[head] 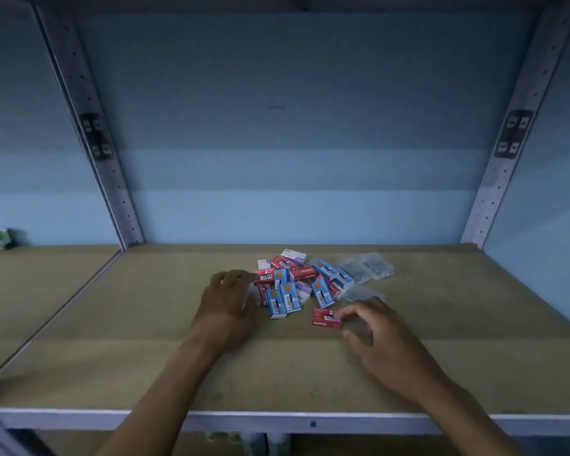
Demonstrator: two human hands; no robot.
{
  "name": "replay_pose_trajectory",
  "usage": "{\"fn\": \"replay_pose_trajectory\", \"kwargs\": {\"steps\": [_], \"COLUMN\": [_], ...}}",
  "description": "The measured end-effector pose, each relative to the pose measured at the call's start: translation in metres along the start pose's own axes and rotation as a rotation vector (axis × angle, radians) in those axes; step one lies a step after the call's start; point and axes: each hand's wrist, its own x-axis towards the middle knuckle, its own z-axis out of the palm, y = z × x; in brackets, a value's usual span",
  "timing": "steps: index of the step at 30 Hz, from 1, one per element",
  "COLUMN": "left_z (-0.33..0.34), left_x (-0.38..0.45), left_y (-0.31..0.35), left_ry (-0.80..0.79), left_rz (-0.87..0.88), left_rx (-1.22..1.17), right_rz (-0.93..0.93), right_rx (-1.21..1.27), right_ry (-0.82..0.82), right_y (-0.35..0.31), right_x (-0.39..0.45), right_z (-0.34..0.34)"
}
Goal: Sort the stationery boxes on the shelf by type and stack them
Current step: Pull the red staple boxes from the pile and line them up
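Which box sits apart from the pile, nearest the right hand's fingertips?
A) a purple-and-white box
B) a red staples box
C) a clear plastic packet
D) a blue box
B: the red staples box lies alone on the shelf in front of the pile, with the right hand fingertips at its right edge; the blue and purple ones are all in the pile.

Dim, bluish, soft picture; wide-angle bending at edges, slight motion blur.
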Motion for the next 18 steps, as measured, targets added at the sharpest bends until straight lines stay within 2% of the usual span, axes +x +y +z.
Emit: {"fn": "replay_pose_trajectory", "kwargs": {"steps": [4, 18], "left_z": [0.007, 0.017], "left_x": [0.021, 0.056], "left_y": [-0.014, -0.011], "left_ry": [-0.081, -0.126], "left_rz": [-0.063, -0.07], "left_rx": [0.025, 0.009], "right_rz": [0.003, 0.053], "right_rx": [-0.043, -0.073], "right_ry": [-0.019, -0.017], "right_y": [0.001, 0.011], "right_x": [0.018, 0.039], "right_z": [0.013, 0.026]}}
